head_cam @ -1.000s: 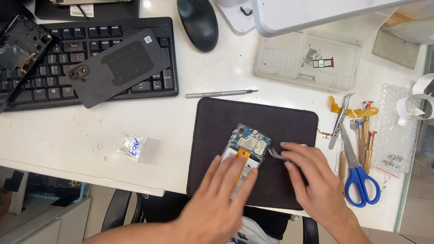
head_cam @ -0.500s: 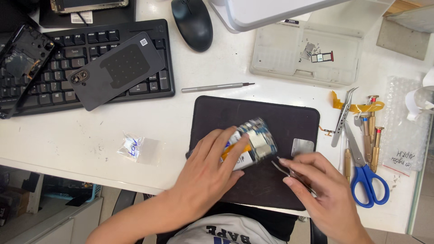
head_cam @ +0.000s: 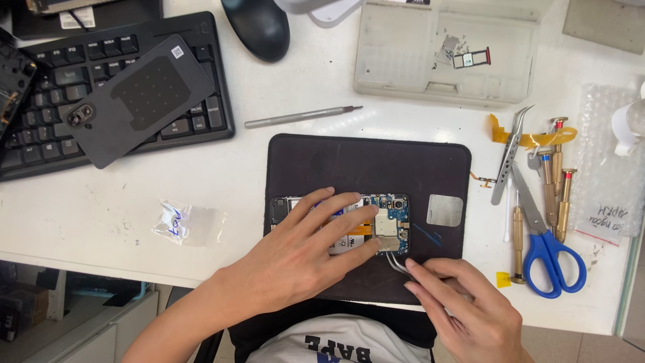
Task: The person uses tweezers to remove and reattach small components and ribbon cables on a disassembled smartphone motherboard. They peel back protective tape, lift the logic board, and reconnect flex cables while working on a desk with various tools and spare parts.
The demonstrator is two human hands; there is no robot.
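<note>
An opened phone (head_cam: pixel 376 225) lies flat on a dark mat (head_cam: pixel 363 161), pinned under the spread fingers of the left hand (head_cam: pixel 302 252). Just beside its lower right corner, the right hand (head_cam: pixel 463 306) pinches tweezers (head_cam: pixel 398 263), tips touching the phone's edge. Scissors (head_cam: pixel 547 249) rest well apart to the right.

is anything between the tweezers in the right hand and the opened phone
Nothing visible. The tweezers in the right hand point at the lower right corner of the opened phone; the left hand lies across the phone's middle, clear of that corner.
</note>
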